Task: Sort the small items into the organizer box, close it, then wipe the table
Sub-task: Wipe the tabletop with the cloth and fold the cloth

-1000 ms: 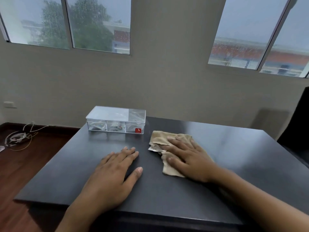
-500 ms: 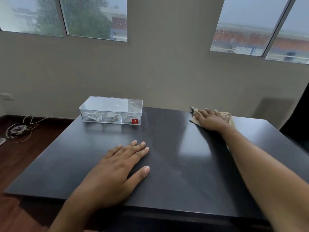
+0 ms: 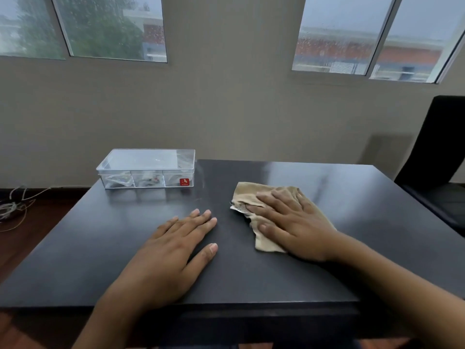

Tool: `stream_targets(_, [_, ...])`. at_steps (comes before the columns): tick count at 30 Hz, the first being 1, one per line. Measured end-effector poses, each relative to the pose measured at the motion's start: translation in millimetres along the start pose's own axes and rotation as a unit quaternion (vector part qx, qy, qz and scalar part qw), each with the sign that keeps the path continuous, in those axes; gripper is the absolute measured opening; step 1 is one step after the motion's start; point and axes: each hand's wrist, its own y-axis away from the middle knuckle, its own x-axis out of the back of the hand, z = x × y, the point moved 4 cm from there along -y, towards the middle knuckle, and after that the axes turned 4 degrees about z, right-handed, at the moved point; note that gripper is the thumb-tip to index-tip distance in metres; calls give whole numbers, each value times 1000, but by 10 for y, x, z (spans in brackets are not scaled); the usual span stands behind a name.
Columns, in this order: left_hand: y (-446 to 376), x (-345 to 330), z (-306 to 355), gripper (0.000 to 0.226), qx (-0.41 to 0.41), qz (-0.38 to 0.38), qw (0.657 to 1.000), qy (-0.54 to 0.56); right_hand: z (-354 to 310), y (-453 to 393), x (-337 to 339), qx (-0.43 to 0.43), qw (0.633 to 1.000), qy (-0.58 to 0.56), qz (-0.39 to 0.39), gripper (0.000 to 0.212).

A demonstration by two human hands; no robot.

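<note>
Coiled cables (image 3: pixel 12 209) lie on the wooden floor at far left. The clear organizer box (image 3: pixel 148 168), lid closed, sits at the dark table's (image 3: pixel 264 278) back left corner. The left hand (image 3: pixel 173 250) rests flat, fingers extended. Right of it, the right hand (image 3: pixel 292 222) presses a tan cloth (image 3: pixel 251 195), palm down, fingers extended. A black chair (image 3: pixel 442 157) stands at right.

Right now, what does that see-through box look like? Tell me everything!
The organizer box is clear hard plastic, long and low, with a flat lid shut on top. Dividers split it into three front compartments holding small items, too blurry to name. A red sticker marks its front right corner. It sits flat at the table's far left corner; neither hand touches it.
</note>
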Motion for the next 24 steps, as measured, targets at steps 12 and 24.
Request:
stream_targets(12, [44,-85,185,59,-53,-10,998,36,377,452,12,-160,987,-15,-26,59])
stream_targets(24, [-307,-371,908,64,-54,-4,998,-18,708,1165,160,-268,963,-27,17,52])
